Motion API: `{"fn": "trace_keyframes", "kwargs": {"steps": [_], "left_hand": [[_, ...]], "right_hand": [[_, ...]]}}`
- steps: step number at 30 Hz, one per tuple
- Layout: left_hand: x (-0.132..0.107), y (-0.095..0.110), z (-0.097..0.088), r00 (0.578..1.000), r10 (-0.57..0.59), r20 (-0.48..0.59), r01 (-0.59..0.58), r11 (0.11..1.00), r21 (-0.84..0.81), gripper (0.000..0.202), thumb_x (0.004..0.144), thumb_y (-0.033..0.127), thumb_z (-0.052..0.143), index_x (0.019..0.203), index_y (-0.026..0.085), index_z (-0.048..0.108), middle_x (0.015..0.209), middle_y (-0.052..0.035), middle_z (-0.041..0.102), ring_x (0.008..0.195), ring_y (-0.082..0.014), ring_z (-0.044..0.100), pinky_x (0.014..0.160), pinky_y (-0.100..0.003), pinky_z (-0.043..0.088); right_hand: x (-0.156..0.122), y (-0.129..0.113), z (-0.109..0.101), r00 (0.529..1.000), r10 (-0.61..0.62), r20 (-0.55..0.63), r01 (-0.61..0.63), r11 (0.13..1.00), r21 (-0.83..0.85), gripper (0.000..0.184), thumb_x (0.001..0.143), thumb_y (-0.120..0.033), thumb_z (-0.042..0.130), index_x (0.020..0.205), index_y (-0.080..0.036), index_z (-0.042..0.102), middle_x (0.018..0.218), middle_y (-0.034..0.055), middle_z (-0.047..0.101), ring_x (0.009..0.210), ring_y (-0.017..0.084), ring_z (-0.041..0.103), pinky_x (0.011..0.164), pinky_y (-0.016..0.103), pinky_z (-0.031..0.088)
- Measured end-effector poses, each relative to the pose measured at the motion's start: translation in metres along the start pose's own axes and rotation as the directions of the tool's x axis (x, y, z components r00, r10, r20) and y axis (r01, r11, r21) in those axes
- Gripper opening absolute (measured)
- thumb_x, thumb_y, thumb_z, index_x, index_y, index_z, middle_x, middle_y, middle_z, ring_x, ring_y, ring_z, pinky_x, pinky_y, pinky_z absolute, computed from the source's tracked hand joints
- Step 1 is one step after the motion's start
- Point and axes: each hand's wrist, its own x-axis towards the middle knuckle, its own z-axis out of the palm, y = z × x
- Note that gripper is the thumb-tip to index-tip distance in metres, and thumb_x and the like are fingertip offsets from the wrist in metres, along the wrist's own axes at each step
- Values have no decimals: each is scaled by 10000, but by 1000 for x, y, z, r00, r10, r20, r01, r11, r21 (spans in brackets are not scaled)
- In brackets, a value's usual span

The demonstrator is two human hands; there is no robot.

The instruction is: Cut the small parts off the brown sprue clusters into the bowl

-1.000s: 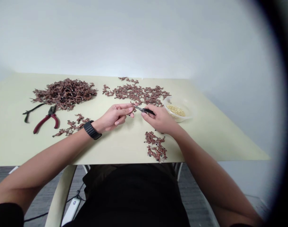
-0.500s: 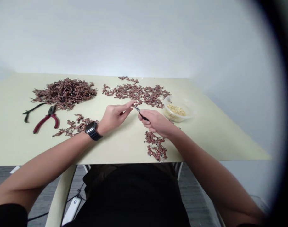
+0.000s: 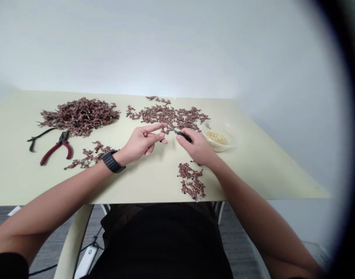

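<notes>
Over a smooth, pale yellow tabletop [image 3: 148, 186] I see spiky brown figures in a tangled heap [image 3: 81, 116] far left. At mid-table my left hand [image 3: 141, 143], fingers slightly parted, holds one knobbly figure [image 3: 164, 130] at its tips; my right hand [image 3: 197, 148], near the translucent bowl [image 3: 220, 148], curls closed round slim black-handled pliers [image 3: 185, 136].

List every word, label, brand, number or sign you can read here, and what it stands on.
No readable text anywhere in view.
White case below the table: one small round mark, too small to make out.
Black wristband: no lettering visible.
Black-handled tool in the right hand: no legible marking.
</notes>
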Motion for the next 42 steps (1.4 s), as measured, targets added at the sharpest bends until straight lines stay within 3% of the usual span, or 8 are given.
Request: {"fn": "trace_keyframes", "kwargs": {"steps": [12,19,22,24,27,30,33,42], "left_hand": [[0,6,-1,989,-109,96,126,974,-188,501,915,367,801,1363,162,712,918,-74,783,344,15,362,360,-196,202],[-5,1,4,999,48,0,-48,996,70,586,933,411,769,1464,188,658,905,-96,807,370,-32,412,391,-201,333],[-5,-4,-2,955,289,-63,-239,881,409,475,964,379,724,1416,234,705,939,-82,819,463,-81,540,486,-224,464],[-3,-8,-10,894,448,6,-359,707,610,385,963,314,715,1343,276,755,1008,-78,821,658,-130,674,607,-238,528],[0,-10,-19,867,482,127,-423,576,699,354,957,260,707,1300,310,778,1044,-78,816,832,-163,730,693,-248,547],[0,-6,-14,926,377,-6,-300,749,591,400,961,340,722,1351,258,753,876,-71,806,560,-114,634,569,-230,511],[-1,-1,-4,990,133,-57,-112,955,276,567,946,432,743,1448,177,675,867,-97,805,390,-67,487,432,-220,429],[-1,-2,-1,999,-41,22,42,998,-43,609,906,420,803,1445,169,666,906,-105,799,363,-25,431,359,-192,290]], "right_hand": [[-4,-4,-3,998,-33,54,39,992,-121,293,1002,-510,565,1031,-226,630,641,-44,443,602,154,444,620,312,306],[-3,-11,0,996,-15,93,12,999,34,336,1018,-520,532,878,-219,587,708,-20,485,654,148,452,621,309,330],[-4,-16,0,957,125,262,-201,937,287,392,1020,-567,500,829,-225,524,701,-27,385,598,133,337,532,292,259],[-5,-19,-1,877,207,433,-400,814,422,410,1014,-618,482,878,-234,526,695,-45,303,564,125,205,483,288,151],[-5,-18,-2,821,223,526,-506,712,487,441,997,-664,482,904,-236,529,707,-50,270,572,125,133,478,291,88],[-4,-12,-1,911,211,354,-355,839,412,399,1009,-611,489,879,-236,530,714,-37,316,575,130,231,487,290,167],[-1,-5,1,993,83,79,-94,985,147,353,1011,-544,533,853,-228,530,760,-4,471,676,155,422,583,305,311],[-2,1,-2,998,-44,48,52,986,-158,300,1004,-514,559,1066,-226,614,693,-27,497,625,164,474,632,320,312]]}}
